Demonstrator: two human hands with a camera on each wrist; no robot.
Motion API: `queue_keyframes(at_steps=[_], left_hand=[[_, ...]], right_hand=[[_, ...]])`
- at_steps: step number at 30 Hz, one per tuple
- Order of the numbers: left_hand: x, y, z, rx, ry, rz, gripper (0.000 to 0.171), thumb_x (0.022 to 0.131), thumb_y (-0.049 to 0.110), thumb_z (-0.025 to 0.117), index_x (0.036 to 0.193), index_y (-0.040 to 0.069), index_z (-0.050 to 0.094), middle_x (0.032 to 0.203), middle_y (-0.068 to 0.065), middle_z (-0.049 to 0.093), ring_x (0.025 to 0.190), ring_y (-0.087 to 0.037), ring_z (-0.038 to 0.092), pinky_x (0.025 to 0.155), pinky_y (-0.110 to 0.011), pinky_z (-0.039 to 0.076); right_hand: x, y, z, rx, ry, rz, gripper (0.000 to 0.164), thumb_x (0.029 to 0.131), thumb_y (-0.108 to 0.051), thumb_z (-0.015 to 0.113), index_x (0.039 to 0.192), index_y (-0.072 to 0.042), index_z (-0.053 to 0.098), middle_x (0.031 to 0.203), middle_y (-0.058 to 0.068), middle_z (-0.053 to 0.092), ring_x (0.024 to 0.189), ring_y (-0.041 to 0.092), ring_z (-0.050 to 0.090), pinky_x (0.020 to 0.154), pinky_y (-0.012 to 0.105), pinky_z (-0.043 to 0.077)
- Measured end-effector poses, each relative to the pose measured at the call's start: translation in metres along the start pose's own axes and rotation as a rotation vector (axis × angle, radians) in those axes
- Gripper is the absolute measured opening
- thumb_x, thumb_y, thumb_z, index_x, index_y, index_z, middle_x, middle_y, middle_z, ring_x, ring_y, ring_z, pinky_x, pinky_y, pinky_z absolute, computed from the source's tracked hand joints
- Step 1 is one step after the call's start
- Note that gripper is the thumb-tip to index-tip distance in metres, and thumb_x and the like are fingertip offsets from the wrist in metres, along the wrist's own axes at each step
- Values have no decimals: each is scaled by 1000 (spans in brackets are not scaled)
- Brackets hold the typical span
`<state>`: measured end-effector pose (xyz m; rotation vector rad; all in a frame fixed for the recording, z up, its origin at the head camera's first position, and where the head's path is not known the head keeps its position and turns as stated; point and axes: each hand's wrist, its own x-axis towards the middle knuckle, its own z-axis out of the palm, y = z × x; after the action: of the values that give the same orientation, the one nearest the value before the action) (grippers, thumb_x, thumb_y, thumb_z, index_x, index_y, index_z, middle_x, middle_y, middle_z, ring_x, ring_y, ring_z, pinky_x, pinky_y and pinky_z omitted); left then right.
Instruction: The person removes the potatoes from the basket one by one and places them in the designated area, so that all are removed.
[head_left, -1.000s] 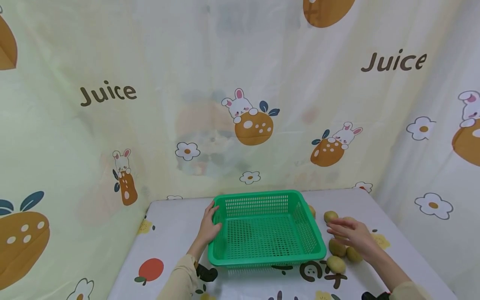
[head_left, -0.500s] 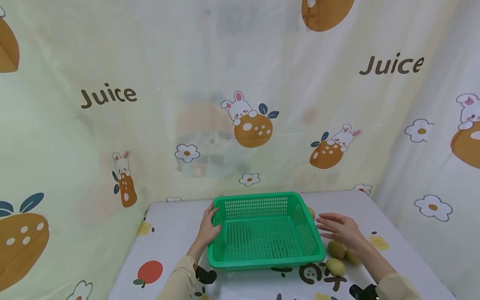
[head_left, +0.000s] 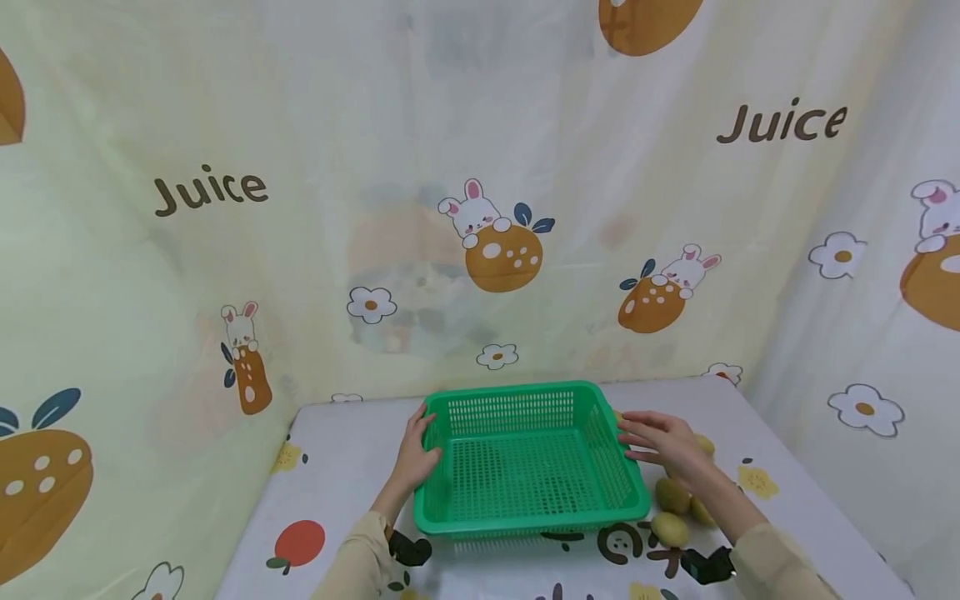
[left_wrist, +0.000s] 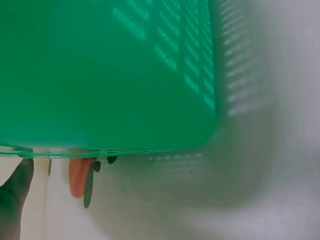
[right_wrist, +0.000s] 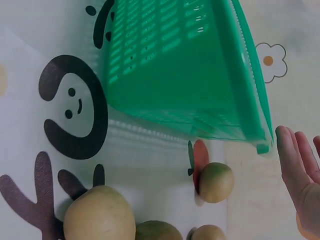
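A green plastic basket [head_left: 525,527] with slotted walls sits on the table with nothing in it. My left hand [head_left: 412,454] holds its left rim, fingers along the outside and thumb over the edge; in the left wrist view only the thumb [left_wrist: 21,182] shows, its tip at the rim. On the opposite side, my right hand [head_left: 667,443] has its fingers straight, fingertips right at the right rim, holding nothing. Several round, yellowish-brown potato-like items [head_left: 672,495] lie below and beside the right hand, partly hidden by it. The right wrist view shows one large one [right_wrist: 100,216] close up.
A white printed tablecloth [head_left: 360,433] covers the table. Hanging sheets [head_left: 420,250] with rabbit and fruit prints enclose the back and sides. One round item [right_wrist: 216,182] lies apart near the basket's far right side.
My right hand has moved left from over the round items to the basket's right rim. The left hand and basket stay in place.
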<state>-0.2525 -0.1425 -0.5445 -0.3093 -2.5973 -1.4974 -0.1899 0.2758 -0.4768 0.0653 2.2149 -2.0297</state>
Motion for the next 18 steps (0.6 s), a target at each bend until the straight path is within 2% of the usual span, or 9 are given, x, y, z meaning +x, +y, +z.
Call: queue_keyframes(at_steps=[4,11,14,18], left_hand=[[1,0,-1,16,4,6,70,75,-2,57,143,-7,42,159,-19,23,144,-43,22,109,-64,26],[2,-2,0,45,-18,24,70,74,-2,57,142,-8,42,159,-22,22,144,-44,23,108,-64,27],[3,-2,-1,109,-29,39,70,75,0,57,143,-8,42,158,-23,23,142,-45,26,108,-63,29],[4,3,-4,238,-44,64,70,79,7,57,146,-4,40,157,-22,26,137,-46,33,103,-63,35]], right_hand=[[6,-4,5,-22,3,-15,61,99,-28,58,142,11,40,134,27,56,112,32,64,88,44,54],[11,-7,12,-35,-5,-32,57,100,-24,57,141,13,40,132,27,56,111,32,65,87,43,55],[14,-7,17,-64,0,-34,57,100,-25,58,141,12,41,134,29,54,114,36,63,86,43,55],[19,-10,27,-154,3,-53,58,99,-27,58,141,9,43,136,29,51,119,41,58,86,43,55]])
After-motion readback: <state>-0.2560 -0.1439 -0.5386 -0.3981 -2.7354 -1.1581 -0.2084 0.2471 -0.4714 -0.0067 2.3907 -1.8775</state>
